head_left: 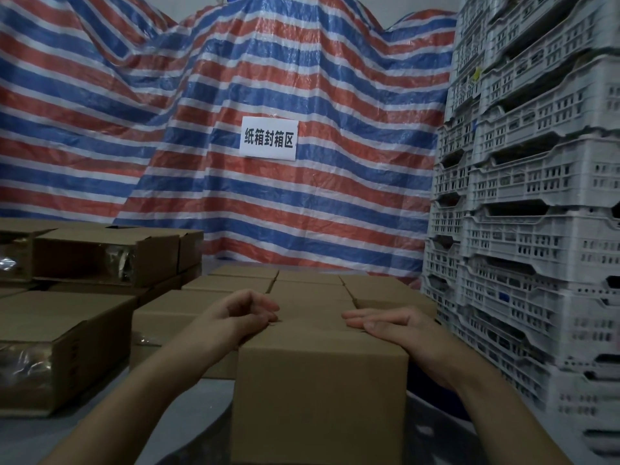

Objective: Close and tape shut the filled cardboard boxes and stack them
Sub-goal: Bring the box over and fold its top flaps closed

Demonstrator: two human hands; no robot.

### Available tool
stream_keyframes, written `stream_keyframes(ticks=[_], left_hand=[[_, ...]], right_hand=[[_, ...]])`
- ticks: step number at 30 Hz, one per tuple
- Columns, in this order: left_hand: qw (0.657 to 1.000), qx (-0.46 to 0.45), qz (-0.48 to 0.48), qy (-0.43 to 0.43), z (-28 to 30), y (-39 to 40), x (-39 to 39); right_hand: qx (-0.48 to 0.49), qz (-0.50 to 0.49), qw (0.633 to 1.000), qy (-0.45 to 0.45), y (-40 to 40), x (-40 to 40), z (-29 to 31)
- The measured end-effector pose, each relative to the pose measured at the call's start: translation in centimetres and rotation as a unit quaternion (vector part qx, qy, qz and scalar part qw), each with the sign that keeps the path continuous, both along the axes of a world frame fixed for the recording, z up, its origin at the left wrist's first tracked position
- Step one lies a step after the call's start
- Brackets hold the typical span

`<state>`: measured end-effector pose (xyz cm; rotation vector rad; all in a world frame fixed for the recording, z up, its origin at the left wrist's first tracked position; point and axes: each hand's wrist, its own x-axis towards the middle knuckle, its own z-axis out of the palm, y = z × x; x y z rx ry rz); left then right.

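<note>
We hold a closed brown cardboard box [320, 391] at 6 o'clock, a hand on each top edge, likely to steady it for stacking. Our left hand [245, 313], fingers loosely curled, rests on its top left edge; our right hand [389, 325] lies flat, fingers straight, on the right edge. Closed brown boxes in a flat layer [302, 285] sit just behind, toward 12 o'clock. Tape not discernible.

Left hand [246, 312] with loosely curled fingers, right hand [391, 325] flat, fingers straight, both forearms outstretched.
</note>
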<state>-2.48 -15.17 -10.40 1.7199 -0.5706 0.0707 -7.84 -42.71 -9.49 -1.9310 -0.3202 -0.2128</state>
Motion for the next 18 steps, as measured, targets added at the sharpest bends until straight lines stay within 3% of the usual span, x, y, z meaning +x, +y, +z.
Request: stream_keyframes(ticks=[5,10,14,16,18], left_hand=[[0.972,0.215,0.048,-0.088,3.3,-1.5,-2.3],[0.874,0.422,-0.002,-0.241,3.3,-4.6,-4.5],[0.818,0.49,0.013,-0.302,1.9,-5.4,-4.6],[0.812,0.494,0.029,-0.311,1.5,-5.2,-4.6],[0.812,0.489,0.03,-0.316,1.2,-5.1,-4.7]], right_hand=[[-0.053,-0.013,0.999,0.005,-0.3,0.1,0.3],[-0.064,-0.009,0.998,0.009,-0.6,0.0,0.1],[-0.063,-0.005,0.998,0.018,-0.5,-0.2,-0.1],[-0.079,-0.021,0.996,0.021,-0.7,-0.3,-0.2],[-0.077,-0.11,0.991,-0.002,-1.8,-0.1,-0.2]])
